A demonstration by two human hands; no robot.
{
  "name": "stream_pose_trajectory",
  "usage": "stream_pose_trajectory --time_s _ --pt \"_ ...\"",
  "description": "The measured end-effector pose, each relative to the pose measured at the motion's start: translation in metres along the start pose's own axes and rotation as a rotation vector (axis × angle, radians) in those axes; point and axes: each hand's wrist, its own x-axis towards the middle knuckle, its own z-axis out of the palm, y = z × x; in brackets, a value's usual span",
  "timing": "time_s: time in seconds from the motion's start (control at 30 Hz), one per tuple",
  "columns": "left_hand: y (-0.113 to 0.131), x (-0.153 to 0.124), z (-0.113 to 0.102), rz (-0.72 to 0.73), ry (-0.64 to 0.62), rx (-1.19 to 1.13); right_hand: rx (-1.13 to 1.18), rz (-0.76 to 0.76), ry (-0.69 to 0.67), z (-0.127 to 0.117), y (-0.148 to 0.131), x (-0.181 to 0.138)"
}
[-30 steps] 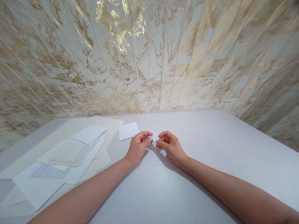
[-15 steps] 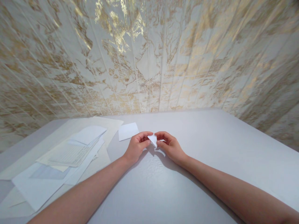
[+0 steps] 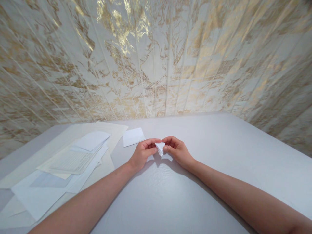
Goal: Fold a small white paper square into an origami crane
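Both hands meet over the middle of a pale grey table (image 3: pixel 219 152). Between them is a small folded white paper piece (image 3: pixel 160 148), lifted a little off the surface. My left hand (image 3: pixel 143 153) pinches its left side with thumb and curled fingers. My right hand (image 3: pixel 175 150) pinches the right side, fingers bent over the top. A small white paper square (image 3: pixel 133 136) lies flat just left of and behind my left hand.
A loose pile of white and cream paper sheets (image 3: pixel 65 162) covers the table's left part. A wall with gold and white marbled panels (image 3: pixel 156 58) rises right behind the table's far edge.
The small paper piece has been turned more upright between the fingertips. Both hands have shifted slightly away from me and stayed closed on it.
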Motion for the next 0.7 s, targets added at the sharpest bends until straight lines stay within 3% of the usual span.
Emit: stream_pose_trajectory --time_s 0.2,0.33,0.57,0.7 --pt "-0.0021 -0.0006 0.0009 -0.015 -0.028 0.065 -0.056 -0.018 0.053 0.0023 -0.0013 -0.0006" --pt "-0.003 -0.001 0.0027 0.002 0.054 0.137 -0.135 -0.093 0.088 0.0029 0.0 -0.0014" --pt "0.0013 -0.0032 0.0038 0.223 0.21 0.396 -0.388 -0.378 0.072 0.0015 -0.0026 -0.0046" --pt "0.0017 -0.0046 0.0044 0.291 0.224 0.497 -0.444 -0.438 0.082 0.0017 -0.0054 -0.0053"
